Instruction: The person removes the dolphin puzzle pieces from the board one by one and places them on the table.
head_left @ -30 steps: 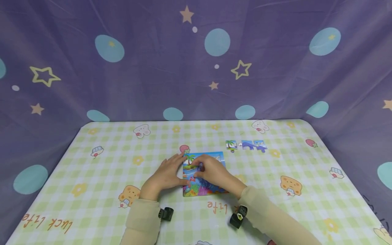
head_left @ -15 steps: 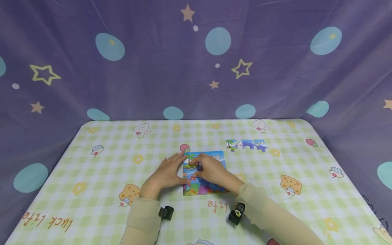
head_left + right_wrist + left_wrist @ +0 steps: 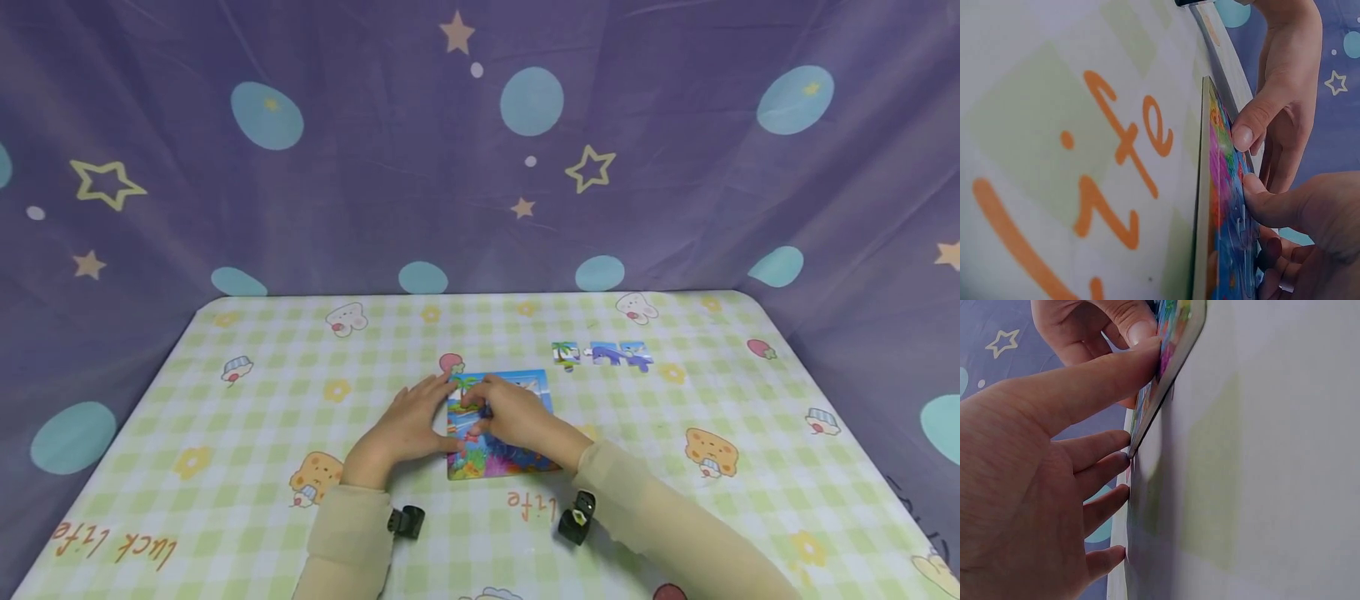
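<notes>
A jigsaw puzzle board (image 3: pixel 474 467) with a bright sea picture lies flat on the table. My left hand (image 3: pixel 405 425) steadies it, thumb on the lower left of the picture and straight fingers along the left side and corner. Over the board's middle, my right hand (image 3: pixel 517 414) is bent, thumb and fingertips down on a dark blue puzzle piece (image 3: pixel 486 412) that is mostly hidden beneath them. In the right wrist view the right thumb (image 3: pixel 1260 199) meets the board's surface. The left wrist view shows the left thumb (image 3: pixel 1122 367) over the board's edge.
Behind the board to the right lie loose puzzle pieces: one with a palm tree (image 3: pixel 566 353) and two with purple dolphin parts (image 3: pixel 604 354). A green checked tablecloth (image 3: pixel 247 467) covers the table, and a purple curtain (image 3: pixel 360 192) hangs behind it.
My right hand has shifted very slightly to the left on the board, and less of the dark blue piece shows between its fingers. The left hand stays in place.
</notes>
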Motion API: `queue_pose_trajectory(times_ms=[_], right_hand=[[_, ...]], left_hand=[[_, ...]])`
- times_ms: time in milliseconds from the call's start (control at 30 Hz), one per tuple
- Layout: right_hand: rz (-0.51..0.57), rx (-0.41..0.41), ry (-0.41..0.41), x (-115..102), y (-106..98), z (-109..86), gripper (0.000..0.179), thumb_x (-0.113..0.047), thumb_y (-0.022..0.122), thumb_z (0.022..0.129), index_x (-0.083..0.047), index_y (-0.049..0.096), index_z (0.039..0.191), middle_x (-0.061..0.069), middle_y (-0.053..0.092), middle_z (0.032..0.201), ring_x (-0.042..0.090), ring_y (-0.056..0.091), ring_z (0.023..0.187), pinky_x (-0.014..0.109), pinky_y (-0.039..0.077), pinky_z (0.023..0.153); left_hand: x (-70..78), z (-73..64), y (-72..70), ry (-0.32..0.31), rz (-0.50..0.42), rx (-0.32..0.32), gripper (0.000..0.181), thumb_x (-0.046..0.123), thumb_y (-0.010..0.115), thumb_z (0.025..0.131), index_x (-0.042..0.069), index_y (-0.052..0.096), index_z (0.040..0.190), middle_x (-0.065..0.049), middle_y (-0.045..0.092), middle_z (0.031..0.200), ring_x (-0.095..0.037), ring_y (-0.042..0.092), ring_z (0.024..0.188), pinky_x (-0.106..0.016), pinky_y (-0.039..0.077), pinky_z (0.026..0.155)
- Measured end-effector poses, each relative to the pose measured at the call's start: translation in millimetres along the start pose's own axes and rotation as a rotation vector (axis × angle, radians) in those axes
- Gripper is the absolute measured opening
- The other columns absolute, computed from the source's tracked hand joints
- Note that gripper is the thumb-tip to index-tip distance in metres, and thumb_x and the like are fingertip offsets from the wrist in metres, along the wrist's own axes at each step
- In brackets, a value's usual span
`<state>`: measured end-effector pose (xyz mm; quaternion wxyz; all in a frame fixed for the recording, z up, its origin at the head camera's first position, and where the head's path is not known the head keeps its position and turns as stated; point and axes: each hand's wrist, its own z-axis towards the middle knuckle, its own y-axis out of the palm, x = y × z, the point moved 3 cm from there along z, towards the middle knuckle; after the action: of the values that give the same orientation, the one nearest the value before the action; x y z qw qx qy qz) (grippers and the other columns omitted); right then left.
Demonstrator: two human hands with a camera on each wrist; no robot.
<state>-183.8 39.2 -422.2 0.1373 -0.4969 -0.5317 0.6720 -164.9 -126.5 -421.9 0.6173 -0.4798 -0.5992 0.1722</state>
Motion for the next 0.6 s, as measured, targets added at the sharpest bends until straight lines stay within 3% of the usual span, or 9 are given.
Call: queue_pose_trajectory(times_ms=[600], right_hand=[[0.099,0.038,-0.004,2.0,0.2,-2.2,0.035,-0.020,0.082,0.081,-0.015,0.069,0.113,-0.001,0.062,0.099,0.013,0.058,0.083,0.031,0.052,0.069]], left_hand=[[-1.2,2.1,1.0,-0.009,0.002,-0.002,0.093,0.035,0.085,0.076,0.004,0.039,0.151,-0.010,0.025,0.162,-0.034,0.018,0.149,-0.060,0.009,0.119]])
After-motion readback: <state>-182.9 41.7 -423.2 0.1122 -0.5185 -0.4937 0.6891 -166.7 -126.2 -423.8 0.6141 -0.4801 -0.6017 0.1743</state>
